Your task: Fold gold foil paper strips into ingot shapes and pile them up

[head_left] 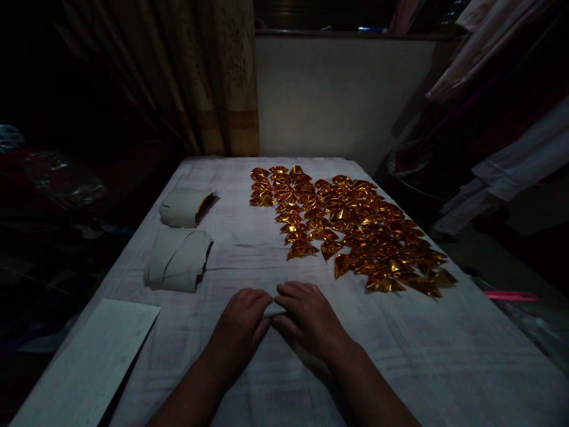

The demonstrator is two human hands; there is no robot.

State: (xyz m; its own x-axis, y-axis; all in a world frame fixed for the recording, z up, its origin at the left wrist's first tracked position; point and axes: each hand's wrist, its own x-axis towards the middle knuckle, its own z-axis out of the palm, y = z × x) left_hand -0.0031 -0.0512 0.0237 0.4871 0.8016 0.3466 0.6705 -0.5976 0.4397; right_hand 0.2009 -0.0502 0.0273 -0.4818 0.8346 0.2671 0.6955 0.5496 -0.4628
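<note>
Near the front middle of the table, my left hand and my right hand meet fingertip to fingertip. Both pinch a small folded piece of pale paper, most of it hidden under the fingers. Beyond my right hand lies a wide spread of folded gold foil paper ingots, their surfaces shiny and creased. To the left of my hands rest two curved stacks of pale paper sheets, a nearer stack and a farther stack, whose farther one shows a little gold at its right edge.
A flat white board or box lies at the table's front left. The table wears a pale checked cloth. Behind it hang a curtain and, at right, clothes. Something pink sits past the right edge.
</note>
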